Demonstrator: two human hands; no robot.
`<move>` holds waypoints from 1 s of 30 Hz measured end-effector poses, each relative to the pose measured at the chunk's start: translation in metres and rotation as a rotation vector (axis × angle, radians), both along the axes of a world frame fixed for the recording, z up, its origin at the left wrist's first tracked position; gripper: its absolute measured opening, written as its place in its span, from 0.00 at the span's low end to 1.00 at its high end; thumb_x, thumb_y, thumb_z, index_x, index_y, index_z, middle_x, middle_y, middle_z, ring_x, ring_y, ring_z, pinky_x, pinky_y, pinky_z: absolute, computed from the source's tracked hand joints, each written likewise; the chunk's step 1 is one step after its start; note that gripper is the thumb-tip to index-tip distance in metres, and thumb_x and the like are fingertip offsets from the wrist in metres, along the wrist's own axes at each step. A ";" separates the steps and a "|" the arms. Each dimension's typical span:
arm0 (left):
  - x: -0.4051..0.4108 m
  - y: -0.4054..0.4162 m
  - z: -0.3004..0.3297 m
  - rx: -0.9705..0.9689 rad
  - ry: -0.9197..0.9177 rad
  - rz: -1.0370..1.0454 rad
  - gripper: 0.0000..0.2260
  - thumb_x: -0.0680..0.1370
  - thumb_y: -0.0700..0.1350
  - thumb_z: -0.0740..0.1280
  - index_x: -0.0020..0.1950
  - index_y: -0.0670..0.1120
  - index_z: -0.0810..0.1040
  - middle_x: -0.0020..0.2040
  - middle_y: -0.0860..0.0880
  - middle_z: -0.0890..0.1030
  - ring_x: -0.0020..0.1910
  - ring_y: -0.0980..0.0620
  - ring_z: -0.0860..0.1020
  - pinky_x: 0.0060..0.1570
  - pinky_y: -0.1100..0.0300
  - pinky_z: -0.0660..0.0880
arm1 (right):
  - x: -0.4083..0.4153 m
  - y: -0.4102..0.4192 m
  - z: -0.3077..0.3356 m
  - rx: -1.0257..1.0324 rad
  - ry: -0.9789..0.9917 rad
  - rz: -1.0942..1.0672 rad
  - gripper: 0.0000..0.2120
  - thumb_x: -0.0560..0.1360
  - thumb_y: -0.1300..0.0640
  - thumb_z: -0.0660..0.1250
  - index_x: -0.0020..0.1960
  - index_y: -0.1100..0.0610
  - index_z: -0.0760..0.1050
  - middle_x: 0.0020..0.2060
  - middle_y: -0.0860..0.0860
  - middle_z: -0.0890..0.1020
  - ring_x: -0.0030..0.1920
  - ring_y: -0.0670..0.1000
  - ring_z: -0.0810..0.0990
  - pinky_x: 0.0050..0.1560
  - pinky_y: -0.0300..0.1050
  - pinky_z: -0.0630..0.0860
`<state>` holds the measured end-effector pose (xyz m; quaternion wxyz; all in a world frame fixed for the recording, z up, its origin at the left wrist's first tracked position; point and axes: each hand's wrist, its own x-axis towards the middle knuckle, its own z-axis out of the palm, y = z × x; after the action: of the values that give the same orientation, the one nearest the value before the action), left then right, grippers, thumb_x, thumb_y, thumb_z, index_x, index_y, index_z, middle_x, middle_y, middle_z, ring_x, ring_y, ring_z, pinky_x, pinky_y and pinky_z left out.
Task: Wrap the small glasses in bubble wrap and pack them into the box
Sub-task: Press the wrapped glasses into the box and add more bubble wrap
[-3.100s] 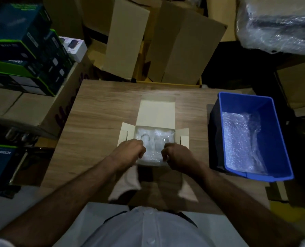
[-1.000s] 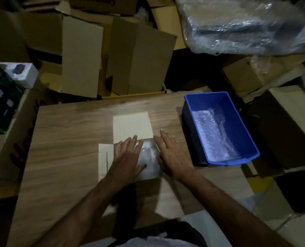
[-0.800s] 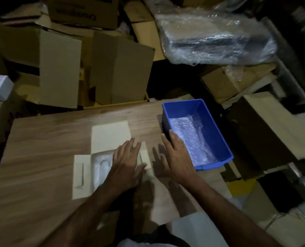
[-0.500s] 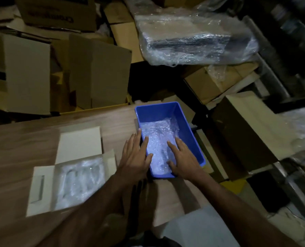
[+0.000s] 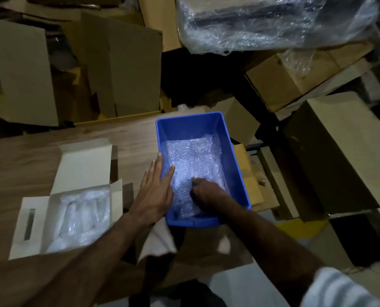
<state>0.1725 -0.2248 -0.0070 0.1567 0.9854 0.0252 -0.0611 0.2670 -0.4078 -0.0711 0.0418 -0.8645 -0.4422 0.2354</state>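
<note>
My right grip point(image 5: 206, 191) reaches down inside the blue bin point(image 5: 235, 165), fingers curled into the bubble wrap point(image 5: 193, 156) lying on its floor and pinching it. My left grip point(image 5: 155, 191) lies released, fingers straight, across the bin's left rim. Well left of both, on the wooden surface point(image 5: 25, 156), the white box point(image 5: 82, 165) sits open with wrapped glasses point(image 5: 82, 216) inside

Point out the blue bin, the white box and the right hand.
blue bin point(image 5: 189, 124): head view, far wall.
white box point(image 5: 86, 163): head view, open lid flap.
right hand point(image 5: 207, 192): head view, back of hand.
</note>
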 end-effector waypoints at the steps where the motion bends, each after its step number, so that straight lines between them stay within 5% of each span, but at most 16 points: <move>1: 0.000 0.000 0.001 -0.005 -0.002 0.004 0.29 0.80 0.51 0.49 0.82 0.48 0.55 0.81 0.40 0.36 0.80 0.45 0.38 0.77 0.52 0.40 | 0.001 0.001 -0.003 0.030 0.000 0.028 0.06 0.75 0.60 0.67 0.48 0.60 0.81 0.56 0.63 0.77 0.61 0.64 0.77 0.51 0.57 0.81; 5: 0.000 -0.001 0.004 -0.004 -0.003 0.002 0.30 0.80 0.51 0.49 0.83 0.49 0.54 0.81 0.41 0.35 0.78 0.48 0.34 0.74 0.56 0.35 | 0.004 -0.005 0.000 0.095 0.096 -0.017 0.07 0.75 0.53 0.71 0.50 0.56 0.83 0.61 0.60 0.75 0.64 0.61 0.76 0.56 0.54 0.79; 8: 0.000 -0.003 0.007 -0.008 0.021 0.004 0.30 0.80 0.51 0.50 0.83 0.50 0.51 0.80 0.42 0.33 0.78 0.48 0.33 0.74 0.57 0.33 | 0.004 -0.009 0.005 0.054 0.263 -0.042 0.25 0.68 0.35 0.74 0.57 0.50 0.83 0.72 0.65 0.67 0.75 0.61 0.64 0.72 0.48 0.67; 12: 0.000 -0.003 0.008 -0.016 0.028 0.010 0.30 0.81 0.50 0.51 0.83 0.50 0.51 0.80 0.42 0.31 0.78 0.49 0.31 0.73 0.58 0.32 | 0.003 -0.010 0.004 -0.015 0.263 -0.007 0.14 0.74 0.47 0.75 0.56 0.53 0.84 0.79 0.66 0.53 0.81 0.61 0.51 0.77 0.42 0.54; 14: -0.001 -0.003 0.008 -0.020 0.033 0.009 0.29 0.83 0.47 0.54 0.83 0.50 0.50 0.80 0.43 0.31 0.78 0.48 0.31 0.74 0.57 0.32 | 0.003 -0.010 0.004 0.043 0.277 -0.030 0.10 0.73 0.51 0.77 0.52 0.53 0.85 0.77 0.66 0.62 0.80 0.61 0.56 0.76 0.45 0.60; 18: -0.001 -0.004 0.010 -0.020 0.038 0.010 0.30 0.84 0.46 0.56 0.83 0.51 0.47 0.80 0.43 0.30 0.78 0.49 0.31 0.73 0.58 0.32 | 0.013 -0.015 0.008 0.215 0.347 -0.130 0.03 0.74 0.56 0.73 0.47 0.54 0.85 0.52 0.54 0.86 0.75 0.59 0.68 0.75 0.51 0.65; 21: 0.000 -0.003 0.008 -0.029 0.053 0.008 0.31 0.82 0.48 0.54 0.83 0.50 0.46 0.80 0.44 0.30 0.79 0.47 0.32 0.76 0.54 0.36 | 0.016 -0.025 0.029 0.347 0.333 -0.209 0.07 0.78 0.54 0.69 0.50 0.56 0.83 0.53 0.56 0.86 0.71 0.57 0.74 0.68 0.51 0.71; 24: -0.001 -0.003 0.008 -0.026 0.070 0.008 0.32 0.81 0.50 0.53 0.83 0.50 0.45 0.79 0.44 0.29 0.80 0.46 0.33 0.78 0.50 0.39 | 0.013 -0.035 0.044 0.513 0.259 -0.273 0.09 0.80 0.51 0.66 0.51 0.55 0.81 0.50 0.52 0.85 0.55 0.54 0.83 0.53 0.53 0.78; 30: -0.002 -0.002 0.009 -0.029 0.077 0.006 0.33 0.79 0.53 0.50 0.83 0.52 0.43 0.79 0.45 0.28 0.80 0.46 0.34 0.79 0.50 0.39 | 0.007 -0.046 0.055 0.584 0.265 -0.350 0.15 0.76 0.51 0.63 0.55 0.54 0.83 0.53 0.47 0.87 0.55 0.46 0.84 0.55 0.49 0.80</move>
<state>0.1705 -0.2271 0.0020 0.1698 0.9799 0.0331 -0.0990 0.2741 -0.4538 -0.0157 0.3835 -0.8406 -0.3268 0.1985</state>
